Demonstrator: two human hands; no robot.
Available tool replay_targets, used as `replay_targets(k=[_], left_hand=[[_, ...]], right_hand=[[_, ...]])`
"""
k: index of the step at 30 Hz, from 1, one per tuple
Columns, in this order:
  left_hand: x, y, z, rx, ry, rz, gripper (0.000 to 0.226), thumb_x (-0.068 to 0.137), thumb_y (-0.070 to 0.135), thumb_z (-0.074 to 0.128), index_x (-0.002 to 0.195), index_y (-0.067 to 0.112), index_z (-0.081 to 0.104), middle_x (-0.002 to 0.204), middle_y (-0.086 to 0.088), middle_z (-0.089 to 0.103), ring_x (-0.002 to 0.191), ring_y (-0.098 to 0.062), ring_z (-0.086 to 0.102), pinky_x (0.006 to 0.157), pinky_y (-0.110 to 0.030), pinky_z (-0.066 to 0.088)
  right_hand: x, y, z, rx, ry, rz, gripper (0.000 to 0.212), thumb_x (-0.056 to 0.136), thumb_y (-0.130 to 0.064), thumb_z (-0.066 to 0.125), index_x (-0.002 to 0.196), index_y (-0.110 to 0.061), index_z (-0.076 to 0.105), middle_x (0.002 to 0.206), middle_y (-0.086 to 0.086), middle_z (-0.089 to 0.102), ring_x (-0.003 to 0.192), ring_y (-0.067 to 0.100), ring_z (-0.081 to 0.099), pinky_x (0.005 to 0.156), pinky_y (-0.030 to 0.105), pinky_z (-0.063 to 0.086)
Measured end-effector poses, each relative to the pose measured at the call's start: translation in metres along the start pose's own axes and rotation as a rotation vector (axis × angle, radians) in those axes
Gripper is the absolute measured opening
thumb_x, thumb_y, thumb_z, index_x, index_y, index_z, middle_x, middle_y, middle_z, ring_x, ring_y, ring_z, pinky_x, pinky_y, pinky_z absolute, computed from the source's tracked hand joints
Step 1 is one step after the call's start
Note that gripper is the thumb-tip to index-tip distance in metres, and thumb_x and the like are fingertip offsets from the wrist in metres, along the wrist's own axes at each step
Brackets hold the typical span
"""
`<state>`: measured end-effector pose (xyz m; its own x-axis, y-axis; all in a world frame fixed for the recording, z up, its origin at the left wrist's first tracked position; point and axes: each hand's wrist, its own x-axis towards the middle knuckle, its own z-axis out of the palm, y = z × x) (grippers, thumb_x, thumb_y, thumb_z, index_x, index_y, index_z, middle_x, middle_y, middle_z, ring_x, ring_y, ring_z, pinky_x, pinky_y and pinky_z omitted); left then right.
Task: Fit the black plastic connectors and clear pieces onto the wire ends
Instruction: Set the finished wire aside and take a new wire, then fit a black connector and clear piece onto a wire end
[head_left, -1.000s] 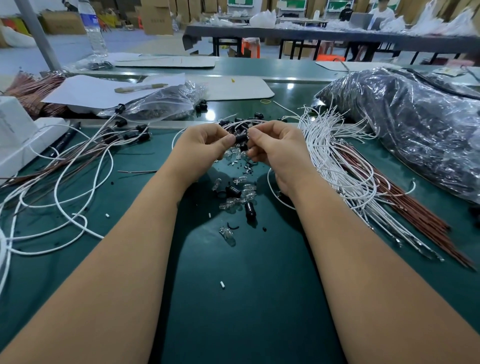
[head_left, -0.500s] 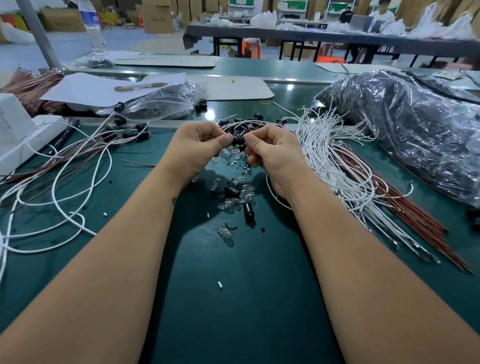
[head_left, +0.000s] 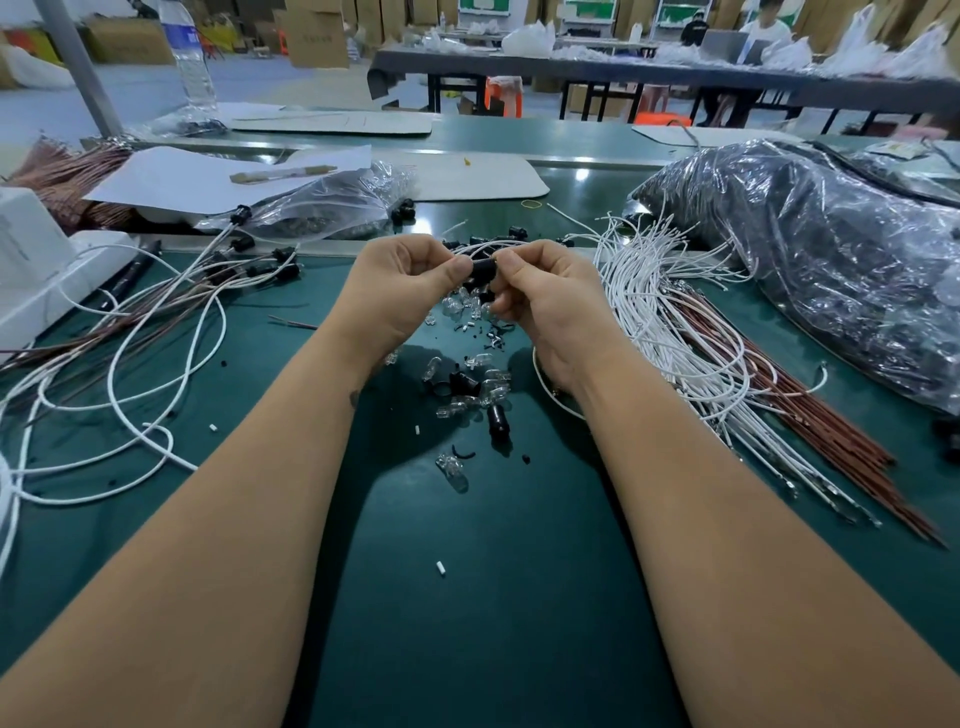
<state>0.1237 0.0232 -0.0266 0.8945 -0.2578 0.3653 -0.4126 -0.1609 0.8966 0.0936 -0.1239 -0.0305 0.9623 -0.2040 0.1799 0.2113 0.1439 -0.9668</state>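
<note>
While the green table (head_left: 467, 597) carries a bundle of white wires (head_left: 670, 332) toward its right edge, the left hand (head_left: 400, 296) and right hand (head_left: 545, 306) both pinch one black connector (head_left: 483, 268) above loose clear pieces (head_left: 467, 384) at mid-table.

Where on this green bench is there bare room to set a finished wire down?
Bare mat lies between the forearms, near the front edge. Crowded: loose connectors and clear pieces below the hands, looped white wires left, wire bundle right.
</note>
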Motion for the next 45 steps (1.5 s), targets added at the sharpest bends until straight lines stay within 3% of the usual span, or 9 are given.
replay_targets(k=[3, 8, 12, 15, 23, 31, 36, 43, 45], left_hand=[[0.002, 0.001, 0.002, 0.073, -0.026, -0.011, 0.016, 0.093, 0.022, 0.062, 0.08, 0.013, 0.066, 0.07, -0.008, 0.053, 0.064, -0.018, 0.04, 0.062, -0.026, 0.035], [0.006, -0.006, -0.01, 0.128, 0.08, -0.112, 0.021, 0.098, 0.026, 0.054, 0.079, 0.019, 0.061, 0.062, 0.004, 0.045, 0.051, -0.007, 0.034, 0.053, -0.021, 0.034], [0.007, -0.01, -0.014, -0.018, 0.099, -0.161, 0.014, 0.098, 0.016, 0.053, 0.087, 0.021, 0.059, 0.066, 0.005, 0.051, 0.055, -0.007, 0.041, 0.054, -0.021, 0.037], [0.007, -0.012, -0.01, -0.023, 0.064, -0.117, 0.017, 0.097, 0.011, 0.055, 0.087, 0.023, 0.062, 0.061, 0.013, 0.061, 0.055, 0.0, 0.051, 0.056, -0.012, 0.042], [0.005, -0.014, 0.0, 0.024, 0.019, -0.03, 0.008, 0.09, 0.011, 0.066, 0.088, 0.017, 0.071, 0.07, 0.006, 0.07, 0.065, -0.003, 0.063, 0.063, -0.012, 0.046], [0.002, -0.012, 0.004, 0.11, 0.097, 0.015, 0.004, 0.086, 0.009, 0.07, 0.087, 0.012, 0.073, 0.084, -0.01, 0.073, 0.079, -0.02, 0.068, 0.083, -0.035, 0.055], [0.001, -0.012, 0.008, 0.069, 0.085, 0.024, 0.007, 0.087, 0.009, 0.069, 0.085, 0.014, 0.072, 0.078, 0.001, 0.071, 0.071, -0.004, 0.065, 0.075, -0.02, 0.053], [0.001, -0.008, 0.004, 0.053, 0.041, 0.027, 0.009, 0.086, 0.01, 0.07, 0.093, 0.014, 0.074, 0.084, -0.003, 0.074, 0.078, -0.01, 0.068, 0.08, -0.024, 0.055], [-0.001, -0.009, 0.001, 0.125, 0.043, 0.03, 0.008, 0.086, 0.015, 0.071, 0.093, 0.012, 0.075, 0.08, -0.005, 0.073, 0.067, -0.009, 0.062, 0.07, -0.022, 0.051]], right_hand=[[0.003, -0.003, 0.002, -0.054, 0.09, -0.032, 0.011, 0.095, -0.007, 0.057, 0.085, -0.009, 0.061, 0.065, 0.002, 0.058, 0.048, 0.008, 0.051, 0.05, 0.02, 0.044], [0.005, -0.003, -0.003, -0.194, 0.279, -0.116, 0.011, 0.095, -0.01, 0.055, 0.086, -0.014, 0.06, 0.073, 0.002, 0.058, 0.059, 0.01, 0.05, 0.058, 0.024, 0.044], [0.002, 0.003, -0.003, -0.538, 0.105, -0.146, 0.012, 0.09, -0.005, 0.056, 0.089, -0.013, 0.065, 0.072, 0.0, 0.056, 0.056, 0.006, 0.046, 0.054, 0.02, 0.042], [0.001, 0.008, 0.004, -0.688, 0.065, -0.202, 0.016, 0.086, -0.009, 0.063, 0.098, -0.018, 0.068, 0.094, 0.005, 0.058, 0.064, 0.005, 0.048, 0.061, 0.015, 0.04], [-0.001, 0.006, 0.009, -0.383, 0.045, -0.201, 0.008, 0.091, -0.012, 0.064, 0.084, -0.015, 0.065, 0.074, 0.007, 0.066, 0.062, 0.014, 0.058, 0.064, 0.036, 0.053], [-0.006, 0.007, 0.012, -0.147, 0.048, -0.095, 0.012, 0.092, -0.005, 0.061, 0.081, -0.008, 0.065, 0.068, 0.004, 0.068, 0.057, 0.011, 0.064, 0.057, 0.025, 0.056], [-0.009, 0.008, 0.015, -0.16, 0.054, -0.082, 0.012, 0.092, -0.005, 0.062, 0.08, -0.008, 0.064, 0.069, 0.008, 0.069, 0.058, 0.014, 0.066, 0.057, 0.025, 0.056], [-0.006, 0.006, 0.013, -0.074, 0.076, -0.045, 0.007, 0.091, -0.005, 0.062, 0.085, -0.005, 0.065, 0.071, 0.007, 0.069, 0.06, 0.014, 0.065, 0.058, 0.024, 0.054], [-0.004, 0.005, 0.012, -0.031, 0.091, -0.026, 0.007, 0.091, -0.004, 0.062, 0.084, -0.006, 0.064, 0.067, 0.004, 0.068, 0.057, 0.012, 0.064, 0.057, 0.023, 0.054]])
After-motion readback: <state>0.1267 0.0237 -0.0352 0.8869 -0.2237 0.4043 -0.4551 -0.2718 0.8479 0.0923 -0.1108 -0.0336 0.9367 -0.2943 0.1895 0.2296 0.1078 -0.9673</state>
